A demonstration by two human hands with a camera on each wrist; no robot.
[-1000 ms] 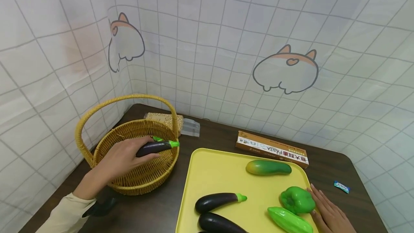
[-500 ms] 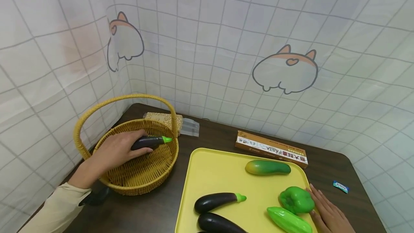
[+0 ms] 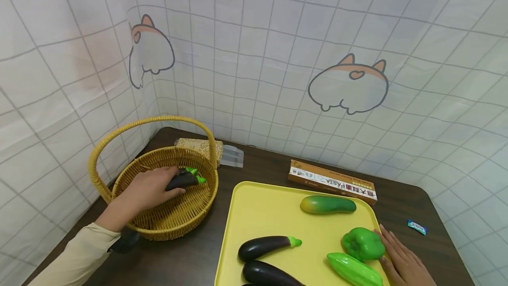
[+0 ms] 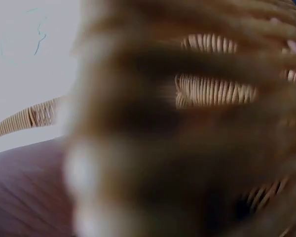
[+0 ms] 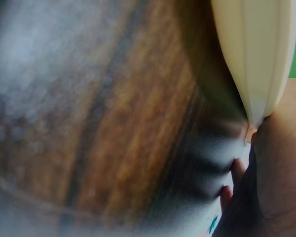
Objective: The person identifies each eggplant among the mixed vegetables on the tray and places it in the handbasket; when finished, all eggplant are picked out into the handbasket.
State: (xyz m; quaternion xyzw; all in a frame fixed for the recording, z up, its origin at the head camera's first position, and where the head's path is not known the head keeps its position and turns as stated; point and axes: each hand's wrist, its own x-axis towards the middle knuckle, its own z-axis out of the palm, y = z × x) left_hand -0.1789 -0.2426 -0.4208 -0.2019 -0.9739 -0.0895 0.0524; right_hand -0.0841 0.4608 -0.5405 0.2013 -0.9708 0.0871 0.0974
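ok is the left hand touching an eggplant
Touching: the head view shows the left hand holding a dark eggplant, fingers over it and thumb along its near side.

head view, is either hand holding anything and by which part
The left hand holds an eggplant by its dark body, green stem end sticking out. The right hand rests against the tray, holding nothing.
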